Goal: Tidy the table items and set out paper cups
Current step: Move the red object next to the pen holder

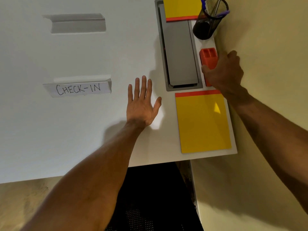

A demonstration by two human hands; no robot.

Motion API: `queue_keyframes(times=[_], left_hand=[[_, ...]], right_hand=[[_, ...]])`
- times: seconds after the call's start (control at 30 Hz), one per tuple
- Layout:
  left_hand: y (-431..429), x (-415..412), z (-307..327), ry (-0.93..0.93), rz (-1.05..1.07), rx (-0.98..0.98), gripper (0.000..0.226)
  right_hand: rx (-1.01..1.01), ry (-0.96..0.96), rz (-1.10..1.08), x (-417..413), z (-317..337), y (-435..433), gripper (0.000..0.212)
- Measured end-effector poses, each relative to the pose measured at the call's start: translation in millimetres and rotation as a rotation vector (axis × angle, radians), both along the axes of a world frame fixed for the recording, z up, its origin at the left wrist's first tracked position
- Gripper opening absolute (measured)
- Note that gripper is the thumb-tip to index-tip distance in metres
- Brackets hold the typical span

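My right hand (224,70) is closed around an orange plastic holder (209,56) with two slots, which stands at the table's right edge against the wall. My left hand (141,101) lies flat and open on the white table (83,130), fingers spread, holding nothing. A yellow notepad with an orange top strip (203,122) lies just in front of the holder. A second yellow notepad (181,8) sits at the far right. A black mesh pen cup (208,20) with pens stands beside it. No paper cups are in view.
A grey cable tray lid (180,52) is set into the table between my hands. Two folded paper signs stand at the left, one reading CHECK-IN (78,88), one blank (76,23). A beige wall (266,47) borders the right edge. A black chair (155,197) sits below.
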State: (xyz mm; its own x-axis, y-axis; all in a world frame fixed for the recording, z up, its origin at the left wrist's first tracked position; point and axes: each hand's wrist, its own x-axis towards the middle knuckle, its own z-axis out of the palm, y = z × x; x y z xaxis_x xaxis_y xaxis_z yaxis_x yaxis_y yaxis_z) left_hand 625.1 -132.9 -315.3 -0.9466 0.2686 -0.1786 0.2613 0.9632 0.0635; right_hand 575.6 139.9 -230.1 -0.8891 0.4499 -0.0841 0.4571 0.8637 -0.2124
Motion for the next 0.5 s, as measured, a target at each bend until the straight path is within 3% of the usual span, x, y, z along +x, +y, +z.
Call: queue_keyframes(times=[0.27,0.5], left_hand=[[-11.9,-25.2,33.3,-0.36,-0.062,0.1,0.085],[-54.5,18.0,115.9,-0.233,-0.024,0.174,0.078]], right_hand=[[-0.055,0.163,0.113,63.6,33.9,-41.2,0.055],[-0.264,0.123,0.303,111.3,63.8,-84.5,0.053]])
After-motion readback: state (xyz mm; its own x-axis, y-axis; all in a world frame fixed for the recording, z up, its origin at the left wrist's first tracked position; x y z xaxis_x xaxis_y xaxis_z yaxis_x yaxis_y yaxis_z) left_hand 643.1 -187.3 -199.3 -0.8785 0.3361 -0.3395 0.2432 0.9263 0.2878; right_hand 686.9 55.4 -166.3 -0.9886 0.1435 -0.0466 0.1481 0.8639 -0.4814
